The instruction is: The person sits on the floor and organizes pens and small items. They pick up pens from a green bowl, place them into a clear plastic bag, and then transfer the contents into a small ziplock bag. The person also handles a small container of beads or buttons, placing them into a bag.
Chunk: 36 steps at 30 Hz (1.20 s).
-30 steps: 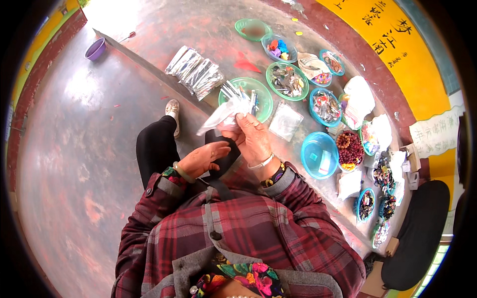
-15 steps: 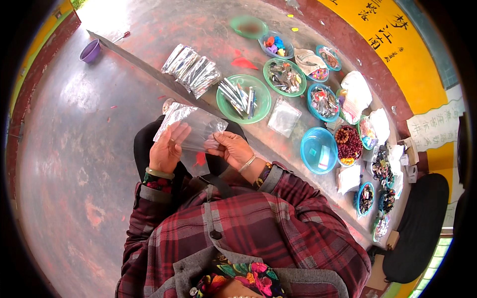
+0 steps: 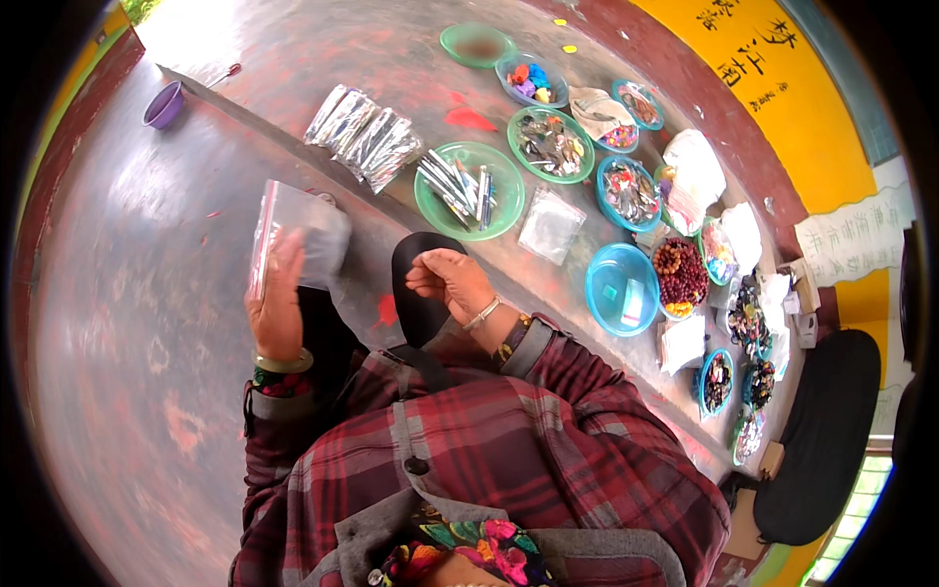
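While seated by green plate: L hand grip pinching clear bag; R hand fingers curled loosely, holding nothing.

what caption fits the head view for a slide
Left hand lifts a clear plastic bag; right hand hovers empty near a green plate.

Clear plastic bag held up in my left hand, flat, see-through with pale contents. Row of silvery foil packets lying on ground ahead, overlapping, beside green bowl. Small clear square bag flat on ground between green bowl and blue bowl. White plastic bags bunched among bowls at right. Yellow wall sign with dark characters, upper right. White paper sheet on wall below it.
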### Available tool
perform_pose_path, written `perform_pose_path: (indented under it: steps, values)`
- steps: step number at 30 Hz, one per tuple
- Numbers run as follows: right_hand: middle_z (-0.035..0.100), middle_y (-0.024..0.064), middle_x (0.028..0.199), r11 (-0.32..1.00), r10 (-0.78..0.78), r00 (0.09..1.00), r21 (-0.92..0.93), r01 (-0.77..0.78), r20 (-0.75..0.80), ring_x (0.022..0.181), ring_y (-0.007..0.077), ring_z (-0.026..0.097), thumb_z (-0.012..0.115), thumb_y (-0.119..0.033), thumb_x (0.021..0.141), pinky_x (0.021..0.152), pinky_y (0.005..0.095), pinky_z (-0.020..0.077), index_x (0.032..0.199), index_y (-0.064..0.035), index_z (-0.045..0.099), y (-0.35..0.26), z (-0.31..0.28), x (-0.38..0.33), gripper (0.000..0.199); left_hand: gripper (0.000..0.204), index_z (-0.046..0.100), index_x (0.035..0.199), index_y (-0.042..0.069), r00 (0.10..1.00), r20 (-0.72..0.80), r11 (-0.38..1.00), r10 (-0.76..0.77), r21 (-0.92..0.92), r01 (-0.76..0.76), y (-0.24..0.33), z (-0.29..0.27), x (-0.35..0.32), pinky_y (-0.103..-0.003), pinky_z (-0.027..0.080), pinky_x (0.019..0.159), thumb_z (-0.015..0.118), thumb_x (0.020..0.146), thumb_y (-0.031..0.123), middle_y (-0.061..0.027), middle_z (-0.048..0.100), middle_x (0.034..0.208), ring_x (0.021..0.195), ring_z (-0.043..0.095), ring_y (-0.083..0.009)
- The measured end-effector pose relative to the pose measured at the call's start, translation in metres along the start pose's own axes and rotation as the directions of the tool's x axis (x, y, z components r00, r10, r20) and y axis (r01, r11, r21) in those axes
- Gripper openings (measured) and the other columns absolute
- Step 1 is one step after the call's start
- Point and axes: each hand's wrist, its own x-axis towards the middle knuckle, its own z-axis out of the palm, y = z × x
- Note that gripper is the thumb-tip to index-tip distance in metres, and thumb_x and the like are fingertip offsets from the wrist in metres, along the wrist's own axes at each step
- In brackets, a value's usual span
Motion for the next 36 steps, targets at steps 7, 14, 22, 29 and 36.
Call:
perform_pose_path:
  steps: [7,14,22,29,36]
  values:
    - [0.063,0.0035,0.085,0.995,-0.032,0.979,-0.081,0.05,0.204,0.072,0.0125,0.06,0.058,-0.036,0.088,0.063,0.0245,0.0482,0.098,-0.0052,0.06,-0.031,0.063,-0.032,0.033,0.039,0.052,0.119,-0.004,0.784,0.601,0.121,0.154,0.776,-0.619,-0.026,0.025,-0.01,-0.04,0.04,0.097,0.05,0.081,0.003,-0.02,0.053,0.12,0.116,0.049,-0.0351]
    - [0.063,0.0027,0.074,0.996,0.074,0.997,-0.053,-0.072,0.037,0.059,0.0097,0.059,0.061,-0.021,0.086,0.053,0.0216,0.0485,0.085,-0.0058,0.062,-0.007,0.033,-0.013,0.015,0.053,0.045,0.124,-0.005,0.784,0.619,0.198,0.05,0.763,-0.616,-0.041,0.034,-0.025,-0.039,0.036,0.101,0.059,0.073,0.005,-0.0207,0.049,0.126,0.123,0.042,-0.0345]
    - [0.063,0.0024,0.071,0.99,-0.08,0.997,-0.115,0.081,0.017,0.058,0.0093,0.058,0.069,-0.016,0.08,0.051,0.0196,0.0462,0.084,-0.0025,0.066,-0.014,0.03,-0.016,0.014,0.056,0.044,0.127,0.0,0.826,0.544,0.56,-0.146,0.734,-0.384,-0.024,0.024,-0.023,-0.035,0.041,0.094,0.06,0.074,0.007,-0.0201,0.045,0.13,0.121,0.043,-0.031]
    - [0.059,0.0011,0.062,0.944,-0.118,0.99,-0.299,0.137,0.081,0.053,0.0074,0.052,0.071,-0.016,0.078,0.049,0.0196,0.0396,0.075,-0.0012,0.066,-0.012,0.033,-0.014,0.016,0.042,0.051,0.12,0.002,0.863,0.462,0.842,-0.206,0.533,-0.085,0.007,0.015,-0.021,-0.022,0.047,0.069,0.065,0.081,0.011,-0.0111,0.051,0.121,0.095,0.054,-0.0114]
    - [0.058,0.0091,0.061,0.403,-0.324,0.88,-0.791,0.461,0.347,0.053,0.0219,0.056,0.066,-0.023,0.074,0.051,0.0345,0.0427,0.077,-0.0039,0.063,-0.002,0.042,-0.011,0.019,0.013,0.058,0.09,-0.001,0.93,0.257,0.81,-0.262,0.583,0.067,-0.033,0.019,-0.036,-0.021,0.046,0.061,0.063,0.084,0.01,-0.0031,0.059,0.078,0.07,0.055,-0.0068]
